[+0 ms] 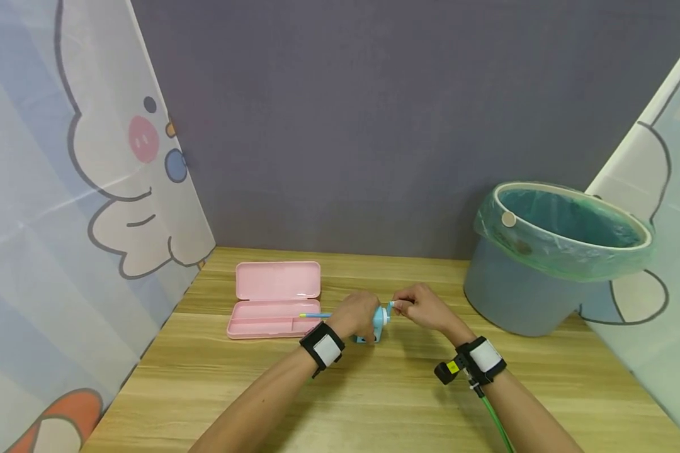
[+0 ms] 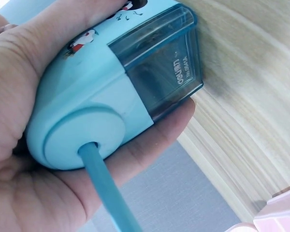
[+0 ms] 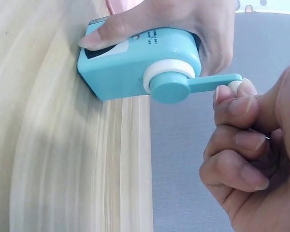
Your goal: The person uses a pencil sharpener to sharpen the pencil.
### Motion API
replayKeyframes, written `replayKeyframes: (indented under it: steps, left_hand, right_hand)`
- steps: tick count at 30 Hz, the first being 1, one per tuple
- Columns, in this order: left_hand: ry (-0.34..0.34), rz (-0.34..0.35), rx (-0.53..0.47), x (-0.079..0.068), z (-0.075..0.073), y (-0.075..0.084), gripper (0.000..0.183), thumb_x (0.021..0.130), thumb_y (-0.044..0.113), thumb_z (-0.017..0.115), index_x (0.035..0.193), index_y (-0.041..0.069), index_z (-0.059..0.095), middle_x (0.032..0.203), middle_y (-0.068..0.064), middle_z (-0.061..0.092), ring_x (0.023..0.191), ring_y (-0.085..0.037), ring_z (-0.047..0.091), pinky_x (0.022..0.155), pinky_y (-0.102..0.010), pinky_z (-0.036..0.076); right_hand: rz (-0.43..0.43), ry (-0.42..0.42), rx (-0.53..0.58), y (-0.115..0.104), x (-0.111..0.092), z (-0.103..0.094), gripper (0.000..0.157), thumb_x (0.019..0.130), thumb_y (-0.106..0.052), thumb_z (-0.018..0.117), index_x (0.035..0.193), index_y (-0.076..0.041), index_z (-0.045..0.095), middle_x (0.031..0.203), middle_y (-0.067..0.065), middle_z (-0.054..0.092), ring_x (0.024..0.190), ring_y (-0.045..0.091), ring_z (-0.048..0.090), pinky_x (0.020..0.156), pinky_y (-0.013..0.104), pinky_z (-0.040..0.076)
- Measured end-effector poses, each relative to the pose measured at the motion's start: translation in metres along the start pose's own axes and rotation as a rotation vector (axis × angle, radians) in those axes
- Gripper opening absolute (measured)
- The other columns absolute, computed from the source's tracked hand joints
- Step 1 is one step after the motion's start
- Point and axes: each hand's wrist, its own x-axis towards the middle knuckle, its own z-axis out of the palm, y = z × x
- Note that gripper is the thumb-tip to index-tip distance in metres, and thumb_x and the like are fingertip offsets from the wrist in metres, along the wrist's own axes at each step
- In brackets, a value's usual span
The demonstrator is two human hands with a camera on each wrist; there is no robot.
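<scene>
A light blue crank pencil sharpener (image 3: 121, 67) stands on the wooden table, with a see-through shavings drawer (image 2: 166, 67) on one side. My left hand (image 1: 356, 314) grips its body from above, thumb on one face and fingers on the other. A blue pencil (image 2: 108, 188) sticks out of the hole in the sharpener's round front, its far end over the pink case. With thumb and forefinger, my right hand (image 3: 253, 140) pinches the white knob at the tip of the crank handle (image 3: 215, 83). The pencil's point is hidden inside the sharpener.
An open pink pencil case (image 1: 277, 280) lies left of the sharpener, its lid tipped back. At the right stands a grey-blue bin (image 1: 510, 289) lined with a green bag. A grey panel (image 1: 340, 126) rises behind the table (image 1: 374, 402). A green cable (image 1: 495, 418) trails from the right wrist.
</scene>
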Motion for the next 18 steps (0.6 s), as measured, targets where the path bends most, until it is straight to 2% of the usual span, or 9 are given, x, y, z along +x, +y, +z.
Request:
replayKeyframes:
  steps: [7, 14, 18]
  left_hand:
    - [0.017, 0.005, 0.020, 0.000, -0.001, 0.000, 0.042, 0.061, 0.021, 0.101, 0.083, 0.013, 0.066, 0.077, 0.006, 0.060, 0.066, -0.009, 0.056, 0.057, -0.022, 0.048]
    - [-0.005, 0.010, 0.025, 0.000, 0.000, 0.000, 0.043, 0.062, 0.024, 0.101, 0.082, 0.013, 0.065, 0.075, 0.006, 0.060, 0.065, -0.009, 0.055, 0.056, -0.021, 0.048]
    - [-0.009, 0.012, 0.021, 0.000, 0.002, 0.000, 0.043, 0.063, 0.024, 0.101, 0.085, 0.013, 0.066, 0.077, 0.005, 0.061, 0.066, -0.009, 0.056, 0.057, -0.022, 0.048]
  right_hand:
    - [0.039, 0.008, 0.016, 0.000, 0.007, -0.001, 0.028, 0.103, -0.006, 0.053, 0.081, -0.002, 0.069, 0.063, -0.004, 0.046, 0.051, 0.007, 0.030, 0.054, 0.024, 0.032]
    - [0.055, 0.023, 0.002, 0.006, 0.014, 0.001, 0.031, 0.104, -0.009, 0.055, 0.075, -0.012, 0.068, 0.061, -0.005, 0.046, 0.050, 0.006, 0.031, 0.054, 0.025, 0.033]
    - [0.057, 0.026, 0.006, 0.010, 0.017, 0.003, 0.029, 0.103, -0.008, 0.055, 0.077, -0.005, 0.069, 0.063, -0.004, 0.047, 0.050, 0.005, 0.031, 0.054, 0.024, 0.033]
